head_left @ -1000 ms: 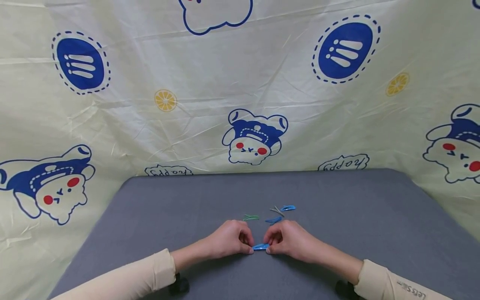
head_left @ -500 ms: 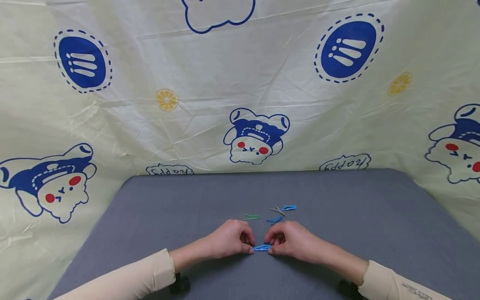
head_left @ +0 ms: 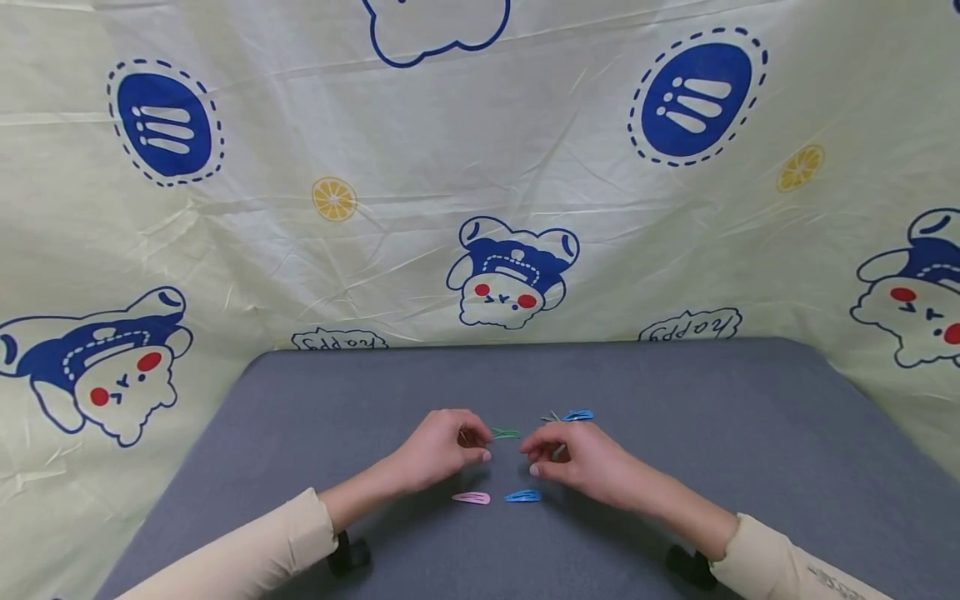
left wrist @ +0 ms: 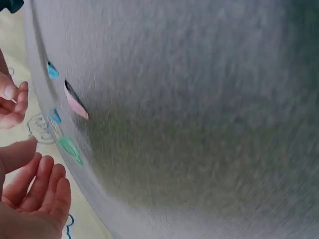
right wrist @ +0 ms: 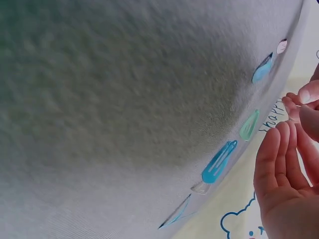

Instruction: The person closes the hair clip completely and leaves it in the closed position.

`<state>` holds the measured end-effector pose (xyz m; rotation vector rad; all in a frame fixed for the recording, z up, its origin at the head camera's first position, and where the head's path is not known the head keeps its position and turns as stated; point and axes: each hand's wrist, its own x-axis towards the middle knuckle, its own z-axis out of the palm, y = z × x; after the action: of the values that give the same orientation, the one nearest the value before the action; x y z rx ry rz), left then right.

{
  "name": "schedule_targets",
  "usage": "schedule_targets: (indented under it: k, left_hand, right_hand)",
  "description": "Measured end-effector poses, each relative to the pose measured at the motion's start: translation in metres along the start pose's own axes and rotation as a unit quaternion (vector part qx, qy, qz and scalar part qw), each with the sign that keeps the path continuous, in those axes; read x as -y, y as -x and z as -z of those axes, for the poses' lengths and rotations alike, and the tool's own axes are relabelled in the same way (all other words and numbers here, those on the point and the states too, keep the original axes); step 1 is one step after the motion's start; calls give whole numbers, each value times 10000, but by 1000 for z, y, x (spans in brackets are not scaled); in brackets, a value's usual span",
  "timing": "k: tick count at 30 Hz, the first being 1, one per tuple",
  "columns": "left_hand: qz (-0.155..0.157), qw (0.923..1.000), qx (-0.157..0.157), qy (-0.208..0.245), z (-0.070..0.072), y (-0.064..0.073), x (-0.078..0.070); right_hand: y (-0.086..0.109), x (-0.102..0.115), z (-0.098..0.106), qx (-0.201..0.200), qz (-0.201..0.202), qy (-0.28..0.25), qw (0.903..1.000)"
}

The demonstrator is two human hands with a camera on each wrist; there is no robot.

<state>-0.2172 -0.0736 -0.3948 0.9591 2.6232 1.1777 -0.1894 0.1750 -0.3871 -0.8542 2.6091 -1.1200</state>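
Observation:
Both hands hover just above the table, holding nothing, with fingers loosely bent. My left hand [head_left: 444, 448] is nearest to a green hair clip [head_left: 506, 433], which lies beyond its fingertips. Facing it, my right hand [head_left: 585, 462] is in front of a grey hair clip [head_left: 551, 416] and a blue hair clip [head_left: 579, 415]. It hides another blue hair clip [right wrist: 218, 164], visible in the right wrist view. Closer to me, a pink hair clip [head_left: 472, 497] and a light blue hair clip [head_left: 522, 496] lie side by side, slightly apart.
A grey cloth-covered table [head_left: 345, 400] carries the clips. Behind it hangs a pale curtain [head_left: 405, 142] printed with cartoon bears and orange slices. Dark wrist cameras [head_left: 348, 554] sit under the cream sleeves [head_left: 247, 542].
Both hands have let go of the light blue hair clip and moved forward, away from me. The pink clip has come into sight; one blue clip behind is now covered by the right hand.

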Motion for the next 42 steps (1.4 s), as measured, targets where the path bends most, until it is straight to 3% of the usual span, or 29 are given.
schedule_targets:
  k: [8, 16, 23, 35, 42]
  left_hand:
    - [445, 9985, -268, 146, 8, -9, 8]
    - [838, 9953, -201, 438, 11, -21, 18]
    - [750, 9962, -89, 423, 9, -28, 27]
    - [706, 9929, 464, 841, 15, -35, 46]
    - [743, 9915, 584, 898, 17, -37, 52]
  right_hand:
    - [-16, -1, 1, -227, 77, 380, 9990]
    - [-36, -8, 2, -260, 69, 799, 9964]
    - [-51, -16, 3, -5, 5, 793, 9968]
    - [-68, -27, 5, 486, -98, 794, 9956]
    - [-72, -32, 6, 578, -218, 488, 9969]
